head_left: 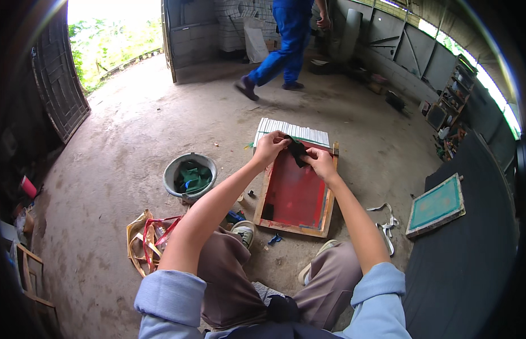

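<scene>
Between my two hands a small piece of black cloth (297,152) is held up and hangs slightly folded. My left hand (271,147) pinches its upper left edge, and my right hand (320,163) pinches its lower right side. Below them lies a wood-framed screen (294,195) with a red mesh surface, tilted with its far end against a stack of white slats (268,125). A dark patch shows at the mesh's near left corner. Part of the far end of the screen is hidden behind my hands and the cloth.
Left of the screen stands a grey bucket (168,175) holding green cloth (194,178). A bag with red straps (140,240) lies nearer. To the right are white straps (388,223) and a teal framed screen (436,204) on black sheeting (472,254). A person in blue trousers (283,53) walks beyond.
</scene>
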The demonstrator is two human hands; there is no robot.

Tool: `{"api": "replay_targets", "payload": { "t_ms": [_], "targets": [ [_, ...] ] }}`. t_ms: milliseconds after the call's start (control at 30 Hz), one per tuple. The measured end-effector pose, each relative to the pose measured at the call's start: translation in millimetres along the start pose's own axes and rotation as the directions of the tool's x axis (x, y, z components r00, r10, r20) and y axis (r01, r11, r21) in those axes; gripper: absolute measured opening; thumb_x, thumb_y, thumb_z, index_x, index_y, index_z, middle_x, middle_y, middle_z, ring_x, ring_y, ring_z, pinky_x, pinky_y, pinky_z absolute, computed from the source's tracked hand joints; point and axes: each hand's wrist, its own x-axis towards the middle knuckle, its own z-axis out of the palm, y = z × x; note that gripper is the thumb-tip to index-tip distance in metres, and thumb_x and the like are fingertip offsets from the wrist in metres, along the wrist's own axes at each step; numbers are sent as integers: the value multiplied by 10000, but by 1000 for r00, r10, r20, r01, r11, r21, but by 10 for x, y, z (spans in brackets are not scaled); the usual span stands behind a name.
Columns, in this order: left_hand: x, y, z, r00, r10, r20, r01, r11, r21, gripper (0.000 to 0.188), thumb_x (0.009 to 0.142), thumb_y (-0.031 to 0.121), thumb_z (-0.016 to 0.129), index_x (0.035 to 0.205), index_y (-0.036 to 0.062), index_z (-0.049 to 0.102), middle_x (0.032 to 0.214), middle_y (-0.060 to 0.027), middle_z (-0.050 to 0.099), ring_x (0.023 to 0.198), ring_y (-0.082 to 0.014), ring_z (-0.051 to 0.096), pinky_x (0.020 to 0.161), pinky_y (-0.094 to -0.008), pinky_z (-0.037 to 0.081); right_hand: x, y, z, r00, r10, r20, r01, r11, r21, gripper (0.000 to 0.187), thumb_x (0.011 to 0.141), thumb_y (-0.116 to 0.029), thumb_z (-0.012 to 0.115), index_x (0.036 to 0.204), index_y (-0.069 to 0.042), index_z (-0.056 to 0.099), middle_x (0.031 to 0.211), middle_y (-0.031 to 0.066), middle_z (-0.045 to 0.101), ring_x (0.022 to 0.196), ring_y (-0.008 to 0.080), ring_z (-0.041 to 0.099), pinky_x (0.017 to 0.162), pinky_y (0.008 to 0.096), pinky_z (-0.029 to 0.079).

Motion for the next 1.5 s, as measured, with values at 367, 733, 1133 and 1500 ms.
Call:
{"api": "replay_targets", "payload": {
  "t_ms": [367,733,1133,1500],
  "targets": [
    [-461,-229,-72,790,581,195,-602,675,427,169,777,93,693,941,66,665,1004,-49,607,989,-253,581,844,-343,505,-103,-162,100,933,268,240,-359,681,638,229,985,-243,527,1028,-27,590,1004,79,645,1036,189,609,922,386,493],
    [-369,-2070,19,988,147,-42,-97,818,567,451,792,173,741,1208,114,575,1168,-123,517,1158,-320,486,1015,-419,402,274,1637,764,870,379,315,-486,765,423,163,924,-72,592,1062,1,637,961,44,685,869,115,646,782,261,515],
    [-771,-3844,515,592,-205,-780,531,827,186,362,850,89,698,1179,35,558,1073,-140,625,1018,-295,608,915,-385,456,30,2797,1604,806,497,321,-589,618,522,143,892,-116,670,992,-13,667,897,12,672,828,59,591,772,230,461],
    [-611,-2750,921,951,-230,-208,287,909,304,431,798,213,756,1170,73,587,1030,-140,575,892,-342,636,748,-422,518,-26,2735,1193,848,512,136,-453,566,689,167,877,-87,685,1006,19,670,909,39,683,845,69,608,804,234,474]
  ]
}}
